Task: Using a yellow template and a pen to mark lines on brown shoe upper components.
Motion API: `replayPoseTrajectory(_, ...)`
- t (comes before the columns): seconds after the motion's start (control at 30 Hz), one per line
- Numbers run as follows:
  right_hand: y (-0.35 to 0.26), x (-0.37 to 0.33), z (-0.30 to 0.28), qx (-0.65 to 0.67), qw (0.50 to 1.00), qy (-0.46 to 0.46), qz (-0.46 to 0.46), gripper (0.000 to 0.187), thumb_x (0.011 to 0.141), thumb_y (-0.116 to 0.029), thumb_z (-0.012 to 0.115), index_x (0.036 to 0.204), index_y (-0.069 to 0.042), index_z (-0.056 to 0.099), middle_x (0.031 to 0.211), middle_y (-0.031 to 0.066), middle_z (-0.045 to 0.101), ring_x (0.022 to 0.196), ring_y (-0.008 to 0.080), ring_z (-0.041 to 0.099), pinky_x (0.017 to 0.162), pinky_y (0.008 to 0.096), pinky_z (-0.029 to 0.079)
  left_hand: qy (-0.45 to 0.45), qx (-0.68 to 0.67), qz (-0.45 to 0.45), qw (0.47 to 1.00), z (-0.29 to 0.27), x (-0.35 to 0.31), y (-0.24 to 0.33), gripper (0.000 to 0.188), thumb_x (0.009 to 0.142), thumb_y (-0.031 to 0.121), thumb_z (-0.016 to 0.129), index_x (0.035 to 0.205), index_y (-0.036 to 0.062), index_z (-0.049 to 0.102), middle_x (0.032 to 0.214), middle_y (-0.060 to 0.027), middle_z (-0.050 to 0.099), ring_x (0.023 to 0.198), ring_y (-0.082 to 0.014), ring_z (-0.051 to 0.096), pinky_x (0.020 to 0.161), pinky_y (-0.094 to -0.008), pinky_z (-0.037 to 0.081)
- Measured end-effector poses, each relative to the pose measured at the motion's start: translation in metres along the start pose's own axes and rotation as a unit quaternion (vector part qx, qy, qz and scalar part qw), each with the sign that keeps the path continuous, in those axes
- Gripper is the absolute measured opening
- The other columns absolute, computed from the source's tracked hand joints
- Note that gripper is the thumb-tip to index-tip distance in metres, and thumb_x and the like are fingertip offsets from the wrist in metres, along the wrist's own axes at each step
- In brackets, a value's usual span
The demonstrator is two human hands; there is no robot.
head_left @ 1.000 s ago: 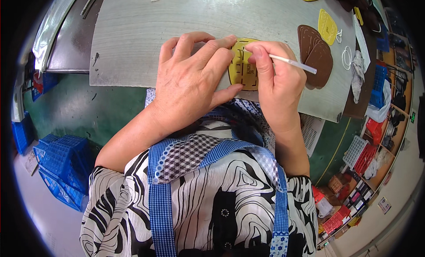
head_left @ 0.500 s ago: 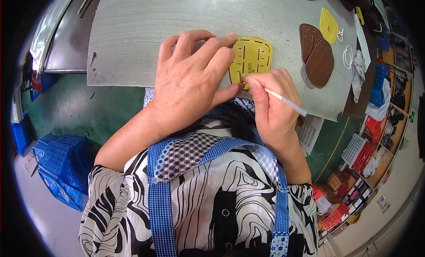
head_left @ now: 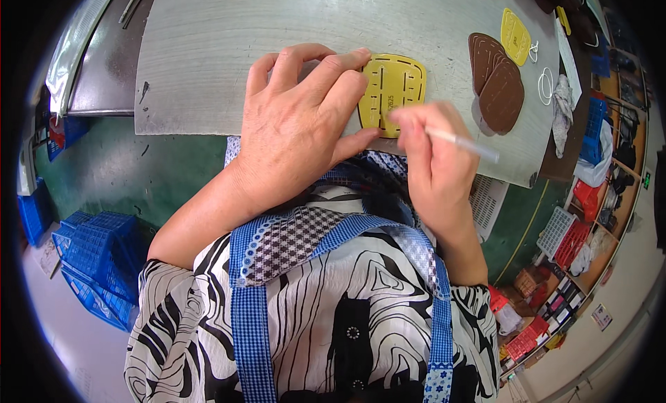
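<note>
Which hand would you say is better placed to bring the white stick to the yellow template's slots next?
Probably the right hand: it grips the white stick near the yellow template's lower right, while the left hand lies spread against its left edge.

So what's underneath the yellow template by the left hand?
Grey board shows around the yellow template, whose left edge the left hand touches. Whatever lies directly beneath is covered, so I can't tell.

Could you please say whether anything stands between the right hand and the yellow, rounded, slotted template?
Nothing visible does. The right hand, gripping a thin white stick, is at the lower right of the template; the left hand lies at its left edge, and brown rounded pieces lie farther right.
</note>
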State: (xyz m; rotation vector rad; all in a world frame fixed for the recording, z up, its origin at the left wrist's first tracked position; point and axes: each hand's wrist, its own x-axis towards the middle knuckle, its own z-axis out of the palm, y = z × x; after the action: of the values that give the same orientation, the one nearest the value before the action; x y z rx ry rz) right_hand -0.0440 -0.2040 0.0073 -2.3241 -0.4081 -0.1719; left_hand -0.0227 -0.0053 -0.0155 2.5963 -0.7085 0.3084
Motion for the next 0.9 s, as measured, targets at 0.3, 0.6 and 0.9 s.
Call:
replayPoseTrajectory(0.3, 0.012, -0.001, -0.01, 0.081, 0.994, 0.035, 0.064, 0.018, 0.104, -0.011, 0.057, 0.093, -0.001, 0.068, 0.083, 0.0123, 0.065, 0.075, 0.0277, 0.062, 0.069, 0.0388, 0.049, -0.029, 0.018, -0.001, 0.999, -0.003, -0.003, 0.004, 0.051, 0.08, 0.042, 0.079, 0.126, 0.0232, 0.069, 0.142, 0.0042, 0.06, 0.125, -0.0258, 0.051, 0.106, -0.0446, 0.037)
replayPoseTrajectory(0.6, 0.014, 0.004, -0.005, -0.023, 0.998, 0.05, 0.013, 0.015, 0.102, -0.012, 0.061, 0.095, -0.002, 0.068, 0.083, 0.0124, 0.066, 0.076, 0.0312, 0.062, 0.068, 0.0414, 0.048, -0.022, 0.014, 0.003, 1.0, -0.002, -0.002, 0.005, 0.05, 0.081, 0.04, 0.08, 0.13, 0.0338, 0.072, 0.141, 0.0042, 0.058, 0.124, -0.0263, 0.05, 0.105, -0.0445, 0.038)
replayPoseTrajectory(0.9, 0.01, -0.012, -0.016, 0.073, 0.991, 0.059, 0.094, 0.017, 0.103, -0.013, 0.061, 0.096, -0.001, 0.07, 0.083, 0.0124, 0.066, 0.075, 0.0293, 0.061, 0.07, 0.0392, 0.048, -0.029, 0.011, 0.01, 0.999, -0.002, -0.001, 0.004, 0.052, 0.08, 0.039, 0.08, 0.131, 0.0321, 0.071, 0.141, 0.0032, 0.058, 0.123, -0.027, 0.049, 0.105, -0.0449, 0.038)
